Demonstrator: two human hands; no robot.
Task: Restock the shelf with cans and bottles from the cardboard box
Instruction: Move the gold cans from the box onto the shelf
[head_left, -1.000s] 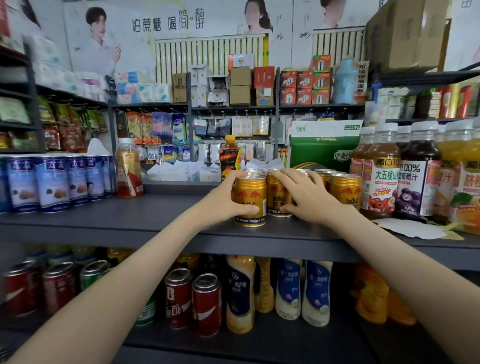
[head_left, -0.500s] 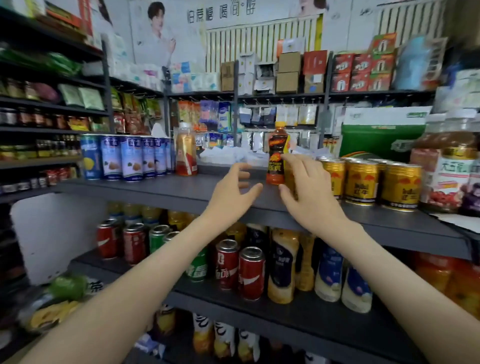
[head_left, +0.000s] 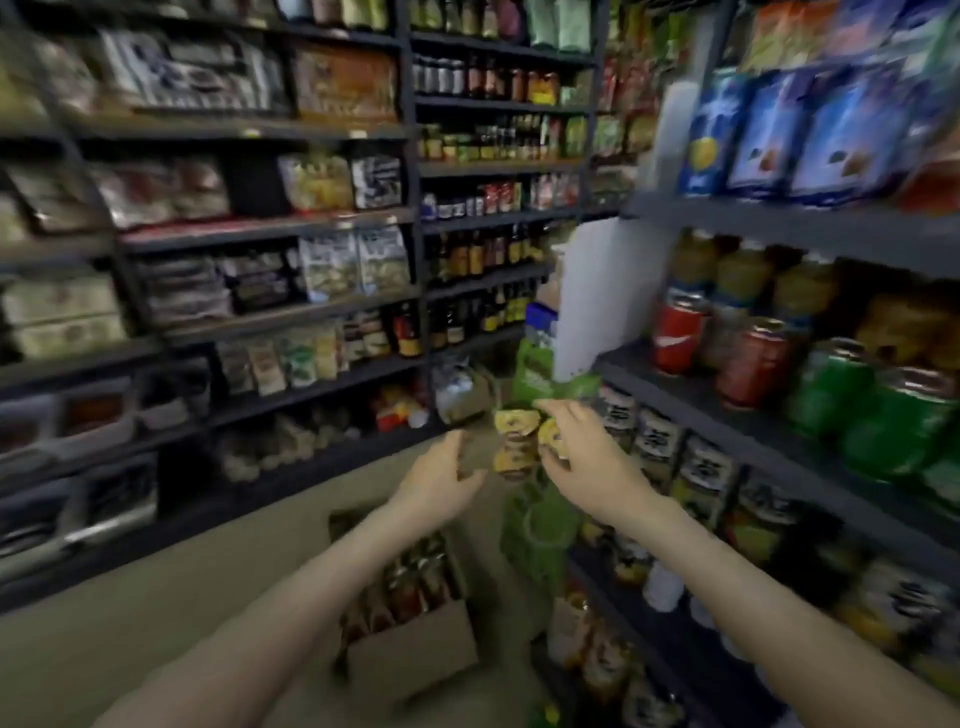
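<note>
The view is motion-blurred. A brown cardboard box stands open on the floor below my forearms, with several dark bottles or cans upright inside it. The dark drinks shelf runs along the right, carrying red cans and green cans. My left hand and my right hand hover in the air above the box, fingers apart, with nothing in them. Yellow and green packets show in the gap between the hands, farther back.
Dark shelving with snack bags and sauce bottles fills the left and the far wall. Blue tins stand on the upper right shelf. A white sheet leans at the shelf's end. Beige floor lies left of the box.
Both hands have let go of the gold cans on the upper shelf and come down and away. The view has swung left and downward, bringing the cardboard box and the aisle into sight.
</note>
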